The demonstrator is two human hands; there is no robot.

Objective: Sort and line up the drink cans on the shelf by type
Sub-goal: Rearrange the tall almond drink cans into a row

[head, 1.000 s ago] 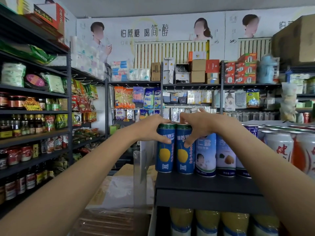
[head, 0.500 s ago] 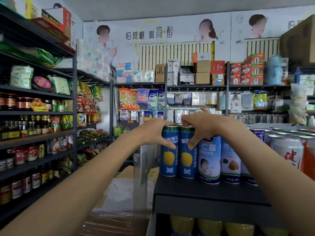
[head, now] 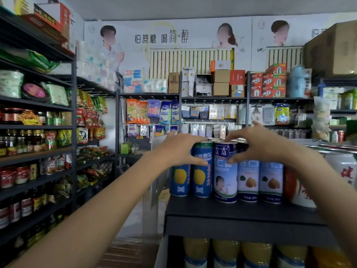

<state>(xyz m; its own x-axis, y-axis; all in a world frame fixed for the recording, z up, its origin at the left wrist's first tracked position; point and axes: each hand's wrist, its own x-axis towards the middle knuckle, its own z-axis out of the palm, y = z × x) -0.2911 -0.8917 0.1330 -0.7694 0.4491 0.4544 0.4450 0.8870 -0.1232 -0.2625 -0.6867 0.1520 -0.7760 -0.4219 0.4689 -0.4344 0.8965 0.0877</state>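
Two dark blue cans with a yellow fruit [head: 201, 171] stand side by side at the left end of the black shelf top [head: 231, 211]. My left hand [head: 179, 149] grips them from the left, its thumb across the front of the right-hand one. Next to them stands a light blue can with a baby picture [head: 225, 178]. My right hand [head: 258, 144] grips it, fingers over its top and thumb on its front. Two pale blue cans with a nut picture [head: 258, 180] follow to the right.
Red-and-white cans [head: 343, 171] fill the shelf top at the right. Yellow bottles [head: 226, 252] stand on the level below. A dark rack with jars and bottles [head: 34, 155] runs along the left of the aisle. Hanging packets [head: 150, 113] cover the back shelves.
My right hand has shifted from the second dark blue can to the light blue baby can. My left thumb now reaches across the second dark blue can. The view has tilted slightly.
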